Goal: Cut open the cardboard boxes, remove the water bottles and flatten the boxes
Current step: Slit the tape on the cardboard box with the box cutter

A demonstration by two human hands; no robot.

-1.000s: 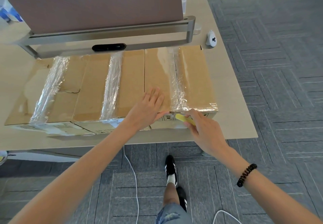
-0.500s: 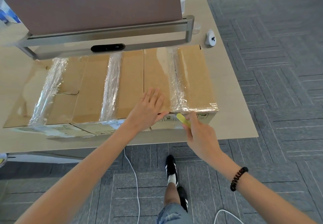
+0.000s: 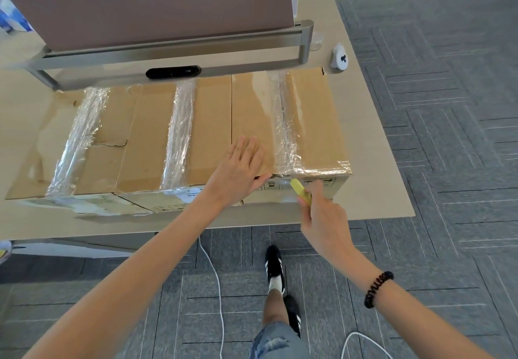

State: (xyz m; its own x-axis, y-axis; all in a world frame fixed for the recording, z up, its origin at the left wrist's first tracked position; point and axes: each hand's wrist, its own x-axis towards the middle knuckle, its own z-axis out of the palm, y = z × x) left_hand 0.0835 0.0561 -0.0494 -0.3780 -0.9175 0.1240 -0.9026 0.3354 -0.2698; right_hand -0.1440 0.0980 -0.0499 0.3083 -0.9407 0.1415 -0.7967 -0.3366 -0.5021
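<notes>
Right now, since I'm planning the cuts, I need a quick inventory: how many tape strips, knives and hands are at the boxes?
Crinkled clear tape strips on the brown cardboard boxes: 3
Yellow plastic utility knife: 1
Bare hands, left hand and right hand: 2
Total: 6

Cardboard boxes (image 3: 213,123) plain tan-brown, near sides pale with small dark print; clear glossy tape strips (image 3: 179,134) across the tops. Cutter (image 3: 300,191) yellow. Table (image 3: 372,162) pale beige. Carpet (image 3: 448,106) grey, tiles of thin light parallel lines laid in alternating directions. Divider panel (image 3: 154,5) dull brown, rail (image 3: 173,50) below it silver-grey. Wrist band (image 3: 378,288) black, coiled. Shoes (image 3: 274,263) black with white stripes. Shorts (image 3: 277,342) faded blue denim. Cable (image 3: 215,280) white.
</notes>
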